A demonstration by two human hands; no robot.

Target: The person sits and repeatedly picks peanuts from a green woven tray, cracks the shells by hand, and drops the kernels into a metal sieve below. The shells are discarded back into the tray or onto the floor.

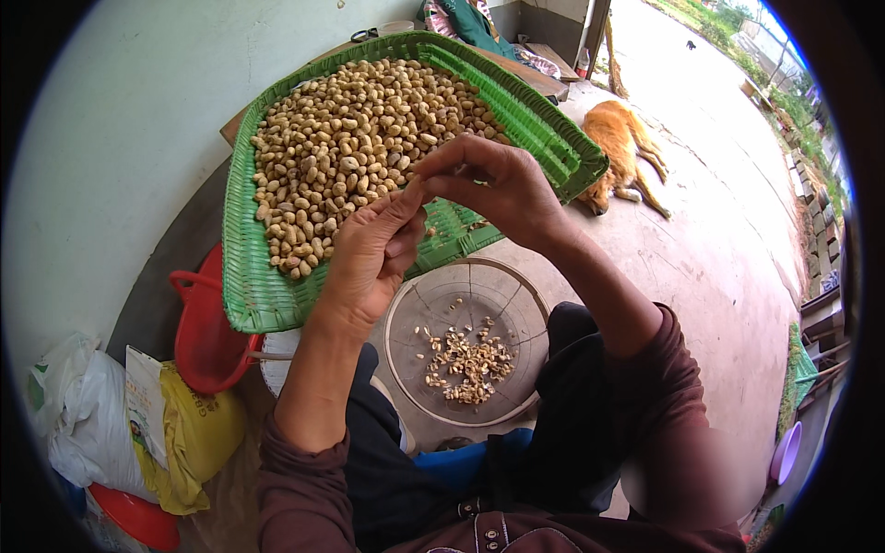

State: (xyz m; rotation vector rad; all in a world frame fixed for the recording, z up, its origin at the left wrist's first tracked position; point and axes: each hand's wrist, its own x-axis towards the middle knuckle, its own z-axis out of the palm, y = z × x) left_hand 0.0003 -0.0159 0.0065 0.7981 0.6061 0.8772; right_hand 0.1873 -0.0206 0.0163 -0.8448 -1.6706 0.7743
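My left hand (377, 252) and my right hand (501, 183) meet fingertip to fingertip above the near part of a green woven basket (276, 307). Pinched where they join is a small tan peanut, mostly covered by my fingers. The left fingers are curled in; whether more lies in that palm is hidden. A big heap of unshelled peanuts (346, 148) fills the left and far part of the basket. Below my hands, between my knees, a round mesh sieve (408, 359) stands at floor level. Broken shells and some pale pieces (473, 363) lie in its middle.
A wooden bench (539, 83) supports the basket's far side. Right of it a tan dog (612, 138) lies on the concrete floor (705, 276). At my left are a red plastic basin (207, 339), a white bag (97, 408) and a yellow bag (207, 422) beside the wall (138, 138).
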